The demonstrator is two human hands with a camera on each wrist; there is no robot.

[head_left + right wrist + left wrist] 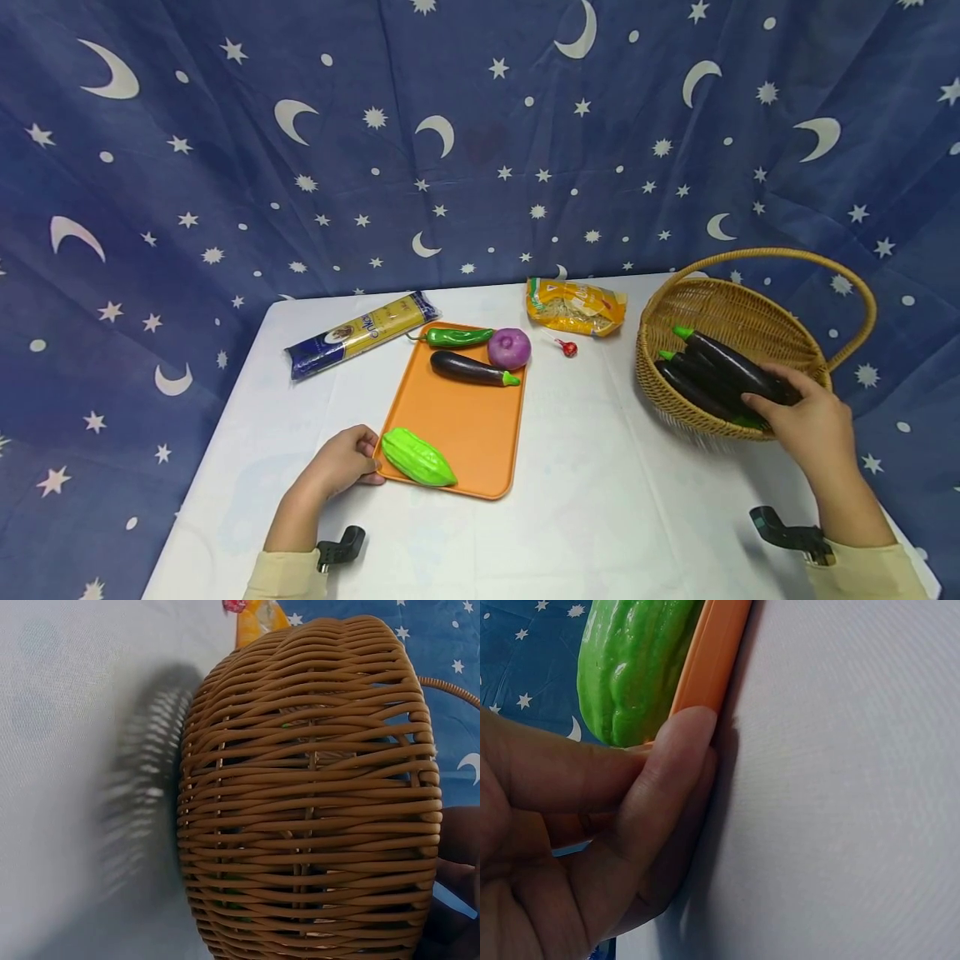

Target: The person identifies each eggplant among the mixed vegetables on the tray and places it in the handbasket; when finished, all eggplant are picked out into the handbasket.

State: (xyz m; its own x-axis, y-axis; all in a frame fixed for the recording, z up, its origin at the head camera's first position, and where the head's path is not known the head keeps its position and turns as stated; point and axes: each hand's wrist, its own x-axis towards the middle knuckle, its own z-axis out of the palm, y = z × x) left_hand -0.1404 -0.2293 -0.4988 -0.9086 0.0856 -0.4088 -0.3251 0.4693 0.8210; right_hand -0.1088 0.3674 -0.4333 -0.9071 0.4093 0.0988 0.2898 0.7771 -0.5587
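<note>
My left hand (347,460) pinches the near left corner of an orange tray (480,433); in the left wrist view thumb and fingers meet at its rim. Right beside them on the tray lies a bright green, ridged bitter melon (418,457). Farther up the tray are a dark eggplant (471,368), a green chili pepper (459,337) and a purple onion (509,348). At the right, my right hand (813,421) reaches over the rim of a wicker basket (738,312) and grips the top eggplant (731,360). More eggplants (693,387) lie beneath it. The basket wall hides most of this hand in the right wrist view.
A blue and yellow pasta packet (363,333) lies left of the tray's far end. Toward the back are a yellow food bag (576,307) and a small red wrapped item (567,347). The basket's tall handle (780,252) arches over it. A starry blue curtain (480,167) hangs behind the white table (585,500).
</note>
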